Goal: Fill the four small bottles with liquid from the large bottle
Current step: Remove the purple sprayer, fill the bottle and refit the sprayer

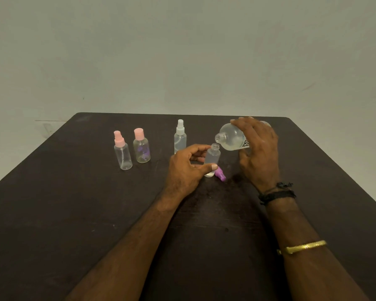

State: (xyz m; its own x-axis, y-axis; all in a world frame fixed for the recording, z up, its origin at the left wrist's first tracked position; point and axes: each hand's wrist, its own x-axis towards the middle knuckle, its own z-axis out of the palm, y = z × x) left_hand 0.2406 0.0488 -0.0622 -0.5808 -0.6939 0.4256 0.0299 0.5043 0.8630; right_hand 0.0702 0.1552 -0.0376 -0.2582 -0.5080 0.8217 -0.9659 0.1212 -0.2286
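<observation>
Head view. Pale, bare wall [182, 51] behind; dark brown tabletop [74, 203] below, scuffed and faintly speckled between the two forearms.

Left grip [187, 168] pinching the open small bottle [212, 157]: thumb across the lower front, forefinger curled against the shoulder. Frosted clear plastic, threaded neck uncapped, upright on the tabletop, only a thin layer of liquid at the base.

Right grip [258, 153] wrapped over the large bottle [232, 137], fingers curled across the top, thumb underneath. Rounded clear body tipped nearly flat, open mouth pointing toward the left grip, just above and beside the small bottle's mouth, not touching. Clear liquid pooled along the lower side; black lettering on a white label, mostly hidden under the palm.

Just beneath the left thumb, on the side toward the right grip, purple spray cap [220, 173] lying on its side beside the small bottle's base.

Just beyond the left grip, white-topped spray bottle [180, 137], upright. Well out to the far side of the left grip, pink-capped round bottle [141, 148] with purple print and pink-topped spray bottle [122, 151], upright, close together.

Black bands [277, 193] at the right wrist; gold bangle [302, 246] further down the forearm.
</observation>
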